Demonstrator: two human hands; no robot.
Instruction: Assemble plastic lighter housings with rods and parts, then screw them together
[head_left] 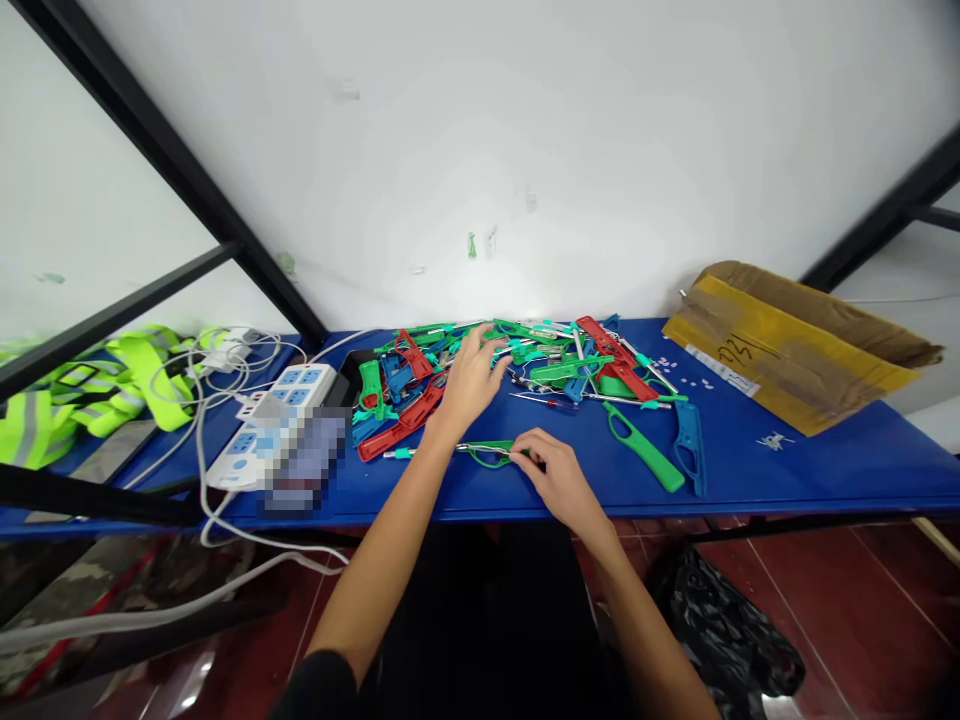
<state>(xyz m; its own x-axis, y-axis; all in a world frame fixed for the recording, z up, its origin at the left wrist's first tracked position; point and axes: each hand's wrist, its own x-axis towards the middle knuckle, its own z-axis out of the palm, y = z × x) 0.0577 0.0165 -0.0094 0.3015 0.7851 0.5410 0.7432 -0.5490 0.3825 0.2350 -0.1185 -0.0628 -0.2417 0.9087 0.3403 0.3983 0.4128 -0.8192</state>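
Note:
My left hand (474, 375) reaches over a pile of red, green and blue stick-lighter casings and parts, its fingers apart and nothing visibly gripped. Closer to the table's front edge, my right hand (555, 470) pinches the handle end of a green stick lighter (491, 458), whose metal tube points left beneath my left forearm. To the right of that hand lie a green lighter casing (645, 448) and a blue lighter casing (688, 448). A thin screwdriver (553, 402) with a reddish handle rests just in front of the pile. My left fingertips partly cover the parts behind them.
A torn cardboard box (787, 345) with yellow tape stands at the right, small white bits (686, 378) near it. On the left are a white power strip (289, 410), cables, a blurred-out object and neon-yellow reflective straps (142, 375). Black shelf posts frame the blue table (585, 490).

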